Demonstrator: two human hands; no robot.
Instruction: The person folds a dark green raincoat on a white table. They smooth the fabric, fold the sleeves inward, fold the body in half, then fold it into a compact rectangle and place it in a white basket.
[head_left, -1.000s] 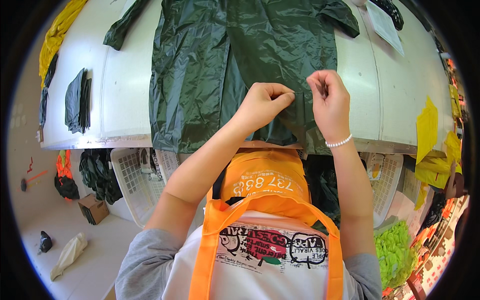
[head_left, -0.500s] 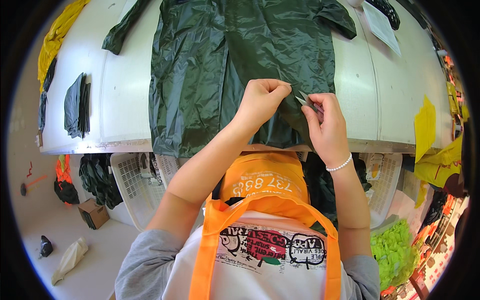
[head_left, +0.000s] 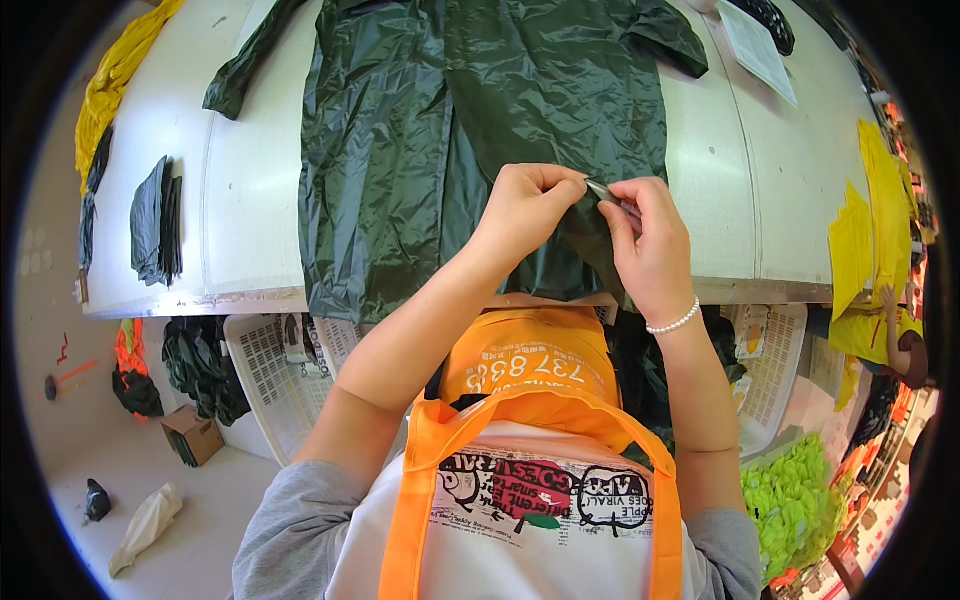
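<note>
A dark green garment (head_left: 385, 150) of shiny, thin fabric lies spread over the table in front of me, its lower edge reaching the near side. My left hand (head_left: 528, 208) is closed in a pinch above it; what sits between thumb and forefinger is too small to make out. In my right hand (head_left: 650, 228) is a pair of thread snips (head_left: 600, 188), blades pointing left and pressed together at the left fingertips. A beaded bracelet circles my right wrist. Part of the garment beneath both hands is hidden.
Folded dark green pieces (head_left: 154, 222) lie on the table's left, yellow fabric (head_left: 118, 85) at its far left edge. White baskets (head_left: 270, 375) stand below the table edge. At right, a co-worker's hand (head_left: 889, 298) touches yellow fabric (head_left: 850, 240); bright green fabric (head_left: 795, 505) is heaped below.
The snips have moved left to my left fingertips, and their parted blades have come together. On the right, the yellow fabric has shifted and a co-worker's hand has appeared.
</note>
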